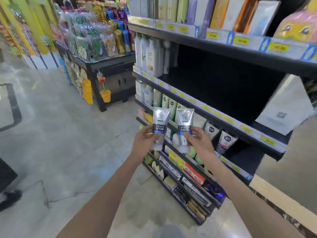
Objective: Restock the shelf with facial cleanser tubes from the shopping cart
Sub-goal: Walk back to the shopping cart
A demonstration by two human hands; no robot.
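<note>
We see the left hand (145, 140) with its grip pinching one silver cleanser tube (160, 127), and the right hand (199, 141) pinching a second tube (184, 129). Both tubes stand upright side by side, held in front of the dark shelf (214, 83), not on it.

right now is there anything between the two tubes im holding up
No. In the head view the left tube in the left hand and the right tube in the right hand are apart; the gap shows only shelf stock behind.
</note>
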